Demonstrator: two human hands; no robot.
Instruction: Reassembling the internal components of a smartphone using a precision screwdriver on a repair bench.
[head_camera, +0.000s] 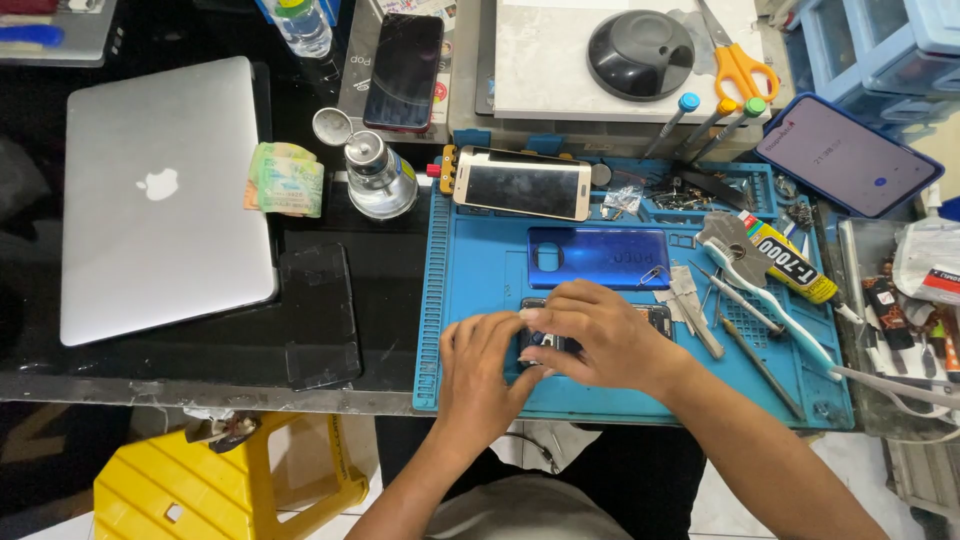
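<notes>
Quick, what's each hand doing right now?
Left hand: fingers curled onto the dark opened phone on the blue work mat.
Right hand: pressing on the same phone.

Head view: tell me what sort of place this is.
Most likely a phone repair bench. Both hands, left hand and right hand, work on an opened phone on a blue repair mat, with screwdrivers and a glue tube nearby.

**Head camera, one view**

Single view, worn on the head, looking steeply down over the surface (200, 375) from the person's seat. Close range: forearms enter from the bottom edge, blue mat (480, 270) centred, laptop (160, 200) at left, bins (880, 50) at top right. No second view to overlap.
</notes>
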